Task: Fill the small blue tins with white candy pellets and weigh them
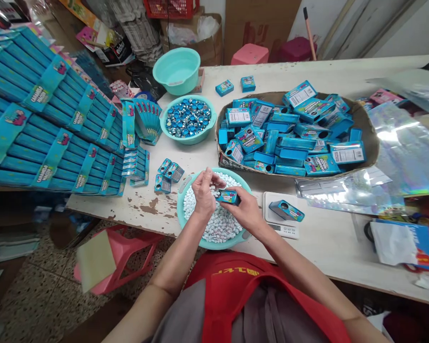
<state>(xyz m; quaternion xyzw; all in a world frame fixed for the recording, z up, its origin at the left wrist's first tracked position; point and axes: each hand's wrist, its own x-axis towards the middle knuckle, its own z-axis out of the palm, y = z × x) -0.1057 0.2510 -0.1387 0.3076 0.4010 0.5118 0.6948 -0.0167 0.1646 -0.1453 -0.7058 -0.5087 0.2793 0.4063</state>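
Observation:
My right hand (245, 209) grips a small blue candy box (229, 196), tilted on its side over a turquoise basin (183, 216) full of white candies (219, 227). At the box's left end, my left hand (205, 193) is cupped with its fingers curled around several white candies (215, 192). Just right of the basin, another blue candy box (287, 210) lies on a white digital scale (271, 200). A few small blue boxes with round holes (168, 175) stand on the table left of the basin.
A cardboard tray (372, 128) heaped with blue boxes stands behind the scale. Beyond my left hand are a bowl of blue and silver caps (188, 118) and another turquoise basin (177, 66). Stacked blue display cartons (50, 119) rise at left; shiny plastic sheets (403, 143) lie at right.

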